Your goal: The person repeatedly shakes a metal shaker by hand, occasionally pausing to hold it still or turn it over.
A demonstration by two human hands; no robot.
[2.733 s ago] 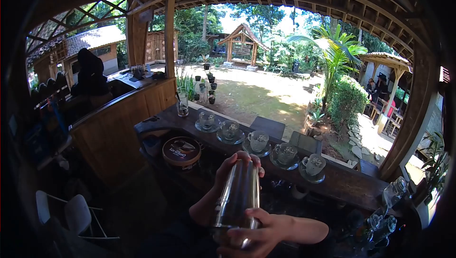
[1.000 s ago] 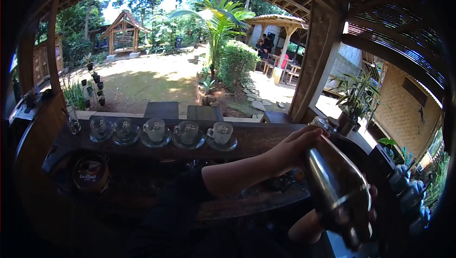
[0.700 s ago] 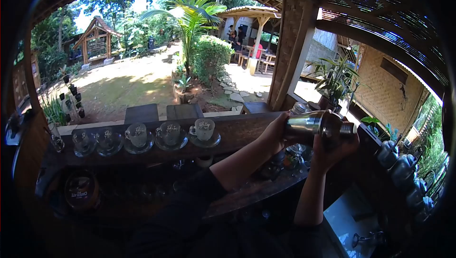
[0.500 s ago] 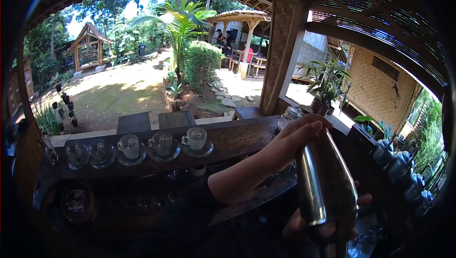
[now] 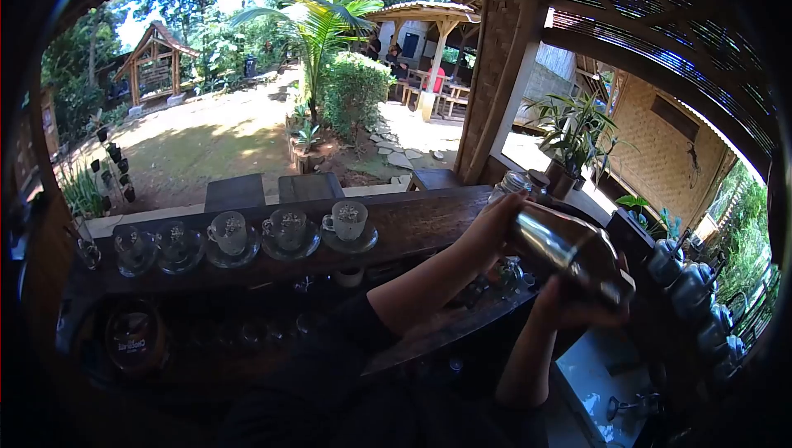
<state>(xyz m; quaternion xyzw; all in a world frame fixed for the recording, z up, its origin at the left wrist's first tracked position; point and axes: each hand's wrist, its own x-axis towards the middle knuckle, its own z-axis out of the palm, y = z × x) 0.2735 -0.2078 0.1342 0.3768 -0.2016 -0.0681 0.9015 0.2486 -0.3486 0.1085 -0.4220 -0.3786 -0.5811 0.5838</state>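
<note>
A shiny metal cocktail shaker (image 5: pixel 551 243) is held out in front of me at the right, tilted, its far end up by the counter and its near end lower to the right. My left hand (image 5: pixel 503 215) is closed around the upper left end. My right hand (image 5: pixel 571 306) grips the lower end from beneath, with some fingers hidden behind the metal. To the left, several glass cups on saucers stand in a row along the dark wooden counter (image 5: pixel 429 225); the nearest to my hands is a frosted glass cup (image 5: pixel 348 219) with dark specks.
Just behind the shaker stands a glass jar (image 5: pixel 513 184). A potted plant (image 5: pixel 569 139) is beyond it. Dark kettles (image 5: pixel 693 290) line the right side. A pale work surface (image 5: pixel 598 382) lies below right. People sit under a shelter (image 5: pixel 429 15) outside.
The shaker has swung from nearly upright to a slanted, more level position. My right hand has risen with its lower end, and my left hand has shifted slightly left.
</note>
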